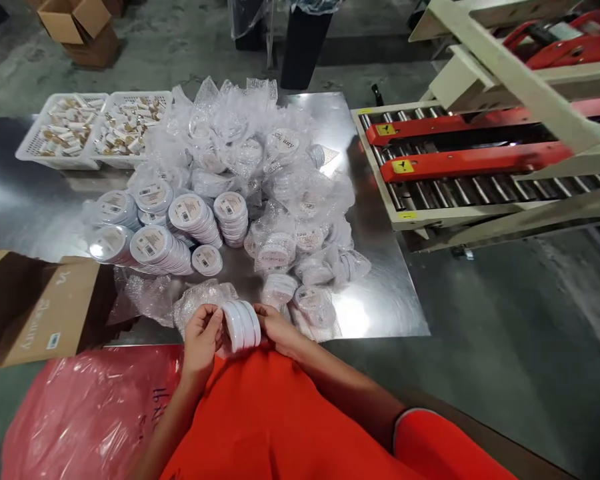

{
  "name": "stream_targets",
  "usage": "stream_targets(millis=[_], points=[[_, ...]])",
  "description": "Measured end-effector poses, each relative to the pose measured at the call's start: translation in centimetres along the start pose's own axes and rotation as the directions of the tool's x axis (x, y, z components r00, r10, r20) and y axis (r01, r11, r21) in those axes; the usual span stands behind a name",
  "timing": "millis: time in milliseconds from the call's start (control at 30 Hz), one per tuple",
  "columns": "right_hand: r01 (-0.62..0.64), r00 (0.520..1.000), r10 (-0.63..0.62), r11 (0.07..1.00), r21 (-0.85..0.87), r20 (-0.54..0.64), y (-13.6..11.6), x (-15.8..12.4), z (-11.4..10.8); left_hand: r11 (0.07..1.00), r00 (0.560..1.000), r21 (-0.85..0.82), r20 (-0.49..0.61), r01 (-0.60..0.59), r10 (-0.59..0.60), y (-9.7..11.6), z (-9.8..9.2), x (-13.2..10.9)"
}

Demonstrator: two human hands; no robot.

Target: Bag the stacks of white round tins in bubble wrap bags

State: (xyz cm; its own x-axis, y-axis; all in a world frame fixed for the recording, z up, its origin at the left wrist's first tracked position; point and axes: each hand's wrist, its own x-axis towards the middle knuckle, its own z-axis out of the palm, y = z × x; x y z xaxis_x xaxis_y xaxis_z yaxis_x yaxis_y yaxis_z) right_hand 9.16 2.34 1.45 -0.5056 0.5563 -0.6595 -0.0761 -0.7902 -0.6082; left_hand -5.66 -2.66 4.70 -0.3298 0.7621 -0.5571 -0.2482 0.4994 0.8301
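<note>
Both hands hold a short stack of white round tins (pixel 243 325) on its side at the near edge of the metal table (pixel 380 300). My left hand (pixel 201 337) closes on the stack's left end, beside a crumpled bubble-wrap bag (pixel 200 297). My right hand (pixel 279 328) grips the right end. Just beyond lie rows of unwrapped labelled tins (pixel 180 227) and a heap of tins sealed in bubble wrap (pixel 280 187).
Two white baskets (pixel 65 130) of small items stand at the table's far left. An open cardboard box (pixel 45 313) sits left, a red plastic bag (pixel 90 407) below it. A roller conveyor with red guides (pixel 460 160) stands right. Cardboard boxes (pixel 80 27) rest on the floor behind.
</note>
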Motion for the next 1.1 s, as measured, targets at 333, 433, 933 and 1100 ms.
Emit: stream_targets(millis=[333, 433, 933, 1100], points=[[0.228, 0.914, -0.376, 0.79, -0.568, -0.156, 0.3, -0.6, -2.2, 0.837, 0.974, 0.504, 0.041, -0.214, 0.224, -3.8, -1.3, 0.1], [0.242, 0.88, -0.438, 0.747, -0.619, -0.185, 0.8, 0.2, -2.0, 0.837, 0.956, 0.498, -0.048, -0.227, 0.288, -4.8, -0.7, 0.5], [0.201, 0.978, -0.206, 0.933, -0.297, 0.016, -1.2, -1.8, -1.8, 0.899, 0.963, 0.381, -0.071, -0.215, 0.26, -2.4, 0.1, -1.2], [0.131, 0.99, -0.143, 0.937, -0.324, -0.014, -2.1, -2.0, -1.1, 0.83, 0.907, 0.436, -0.067, -0.347, 0.415, -2.0, 0.5, -0.9]])
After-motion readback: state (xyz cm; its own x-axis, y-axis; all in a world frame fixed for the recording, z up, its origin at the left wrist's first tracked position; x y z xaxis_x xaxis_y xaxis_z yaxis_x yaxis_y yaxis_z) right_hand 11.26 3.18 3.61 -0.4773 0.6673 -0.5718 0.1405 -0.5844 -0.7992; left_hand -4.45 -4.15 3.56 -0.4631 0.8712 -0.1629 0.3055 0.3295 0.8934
